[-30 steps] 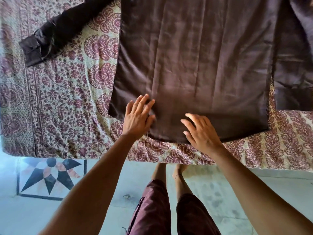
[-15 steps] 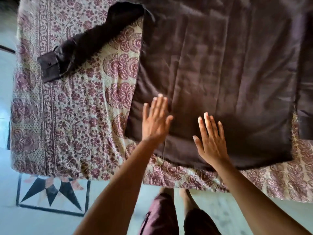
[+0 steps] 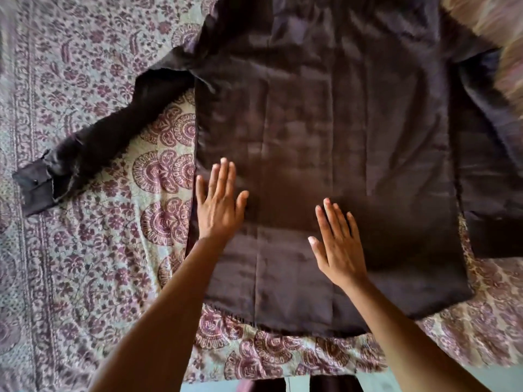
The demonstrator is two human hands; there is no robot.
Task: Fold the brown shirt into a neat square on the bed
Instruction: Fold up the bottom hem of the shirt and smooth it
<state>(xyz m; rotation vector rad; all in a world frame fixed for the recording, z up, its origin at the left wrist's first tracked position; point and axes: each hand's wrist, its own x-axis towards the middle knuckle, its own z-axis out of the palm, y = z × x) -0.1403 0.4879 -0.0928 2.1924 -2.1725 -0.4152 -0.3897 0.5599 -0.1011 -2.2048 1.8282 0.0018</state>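
The brown shirt [image 3: 334, 131] lies spread flat on the bed, its hem towards me. Its left sleeve [image 3: 93, 148] stretches out to the left and ends in a cuff near the frame's left edge. The right sleeve [image 3: 492, 176] lies down the right side. My left hand [image 3: 219, 203] rests flat on the shirt's left edge, palm down, fingers apart. A little lower, near the middle of the body, my right hand [image 3: 338, 244] also lies flat and open on the cloth. Neither hand grips anything.
The bed carries a patterned maroon and pale green bedspread [image 3: 93, 264]. Its near edge [image 3: 283, 374] runs along the bottom of the view, with a strip of floor below. Blurred pale fabric shows at the top right corner [image 3: 506, 32].
Both hands have slid forward up the shirt, away from the hem, staying flat on it. The view has moved closer over the bed, and the floor has almost left the frame.
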